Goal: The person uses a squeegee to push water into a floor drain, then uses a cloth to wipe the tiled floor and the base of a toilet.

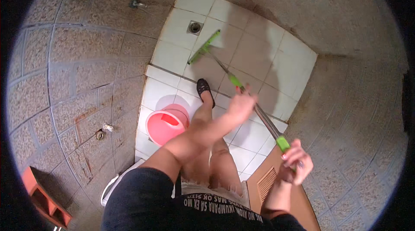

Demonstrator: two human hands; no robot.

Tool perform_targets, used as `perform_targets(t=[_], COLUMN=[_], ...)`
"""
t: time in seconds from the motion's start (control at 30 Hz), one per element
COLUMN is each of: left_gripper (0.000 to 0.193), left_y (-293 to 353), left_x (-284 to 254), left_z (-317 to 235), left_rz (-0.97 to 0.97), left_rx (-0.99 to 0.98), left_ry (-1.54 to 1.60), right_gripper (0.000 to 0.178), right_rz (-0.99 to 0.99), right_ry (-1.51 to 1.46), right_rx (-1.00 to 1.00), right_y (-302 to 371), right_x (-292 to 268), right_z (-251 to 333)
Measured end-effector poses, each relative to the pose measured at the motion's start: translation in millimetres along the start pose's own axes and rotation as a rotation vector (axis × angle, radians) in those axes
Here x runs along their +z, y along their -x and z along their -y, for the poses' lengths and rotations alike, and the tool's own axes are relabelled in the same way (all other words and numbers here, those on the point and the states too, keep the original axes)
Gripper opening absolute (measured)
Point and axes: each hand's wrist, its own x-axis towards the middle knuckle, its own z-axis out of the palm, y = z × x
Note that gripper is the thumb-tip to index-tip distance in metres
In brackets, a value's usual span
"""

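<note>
- The right grip [298,164] is clasping the squeegee [266,121] by its handle end, beside a green collar.
- Farther along the pole, the left grip [242,105] is also grasping it.
- A pink bucket [162,129] is standing near the tiled floor's [298,69] left edge.
- A dark shoe [202,85] is showing beyond the bucket.
- The squeegee's green blade [204,47] is slanting across the floor's far left part.
- A square drain [195,27] is lying near the far left corner, just past the blade.
</note>
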Motion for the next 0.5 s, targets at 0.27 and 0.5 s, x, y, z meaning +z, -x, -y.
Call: perform_targets(t=[0.27,0.5], left_gripper=[0.021,0.013], left_y=[69,56], left_x=[135,99], left_z=[-46,14], left_rz=[0.286,0.225], left_rx=[0.172,0.152], left_ry=[-0.265,-0.388], right_gripper=[0.024,0.023], right_rz=[-0.525,-0.496], right_ry=[-0.031,-0.096], right_rx=[0.14,0.059], right_y=[141,141], right_x=[-97,-30], right_z=[-12,-56])
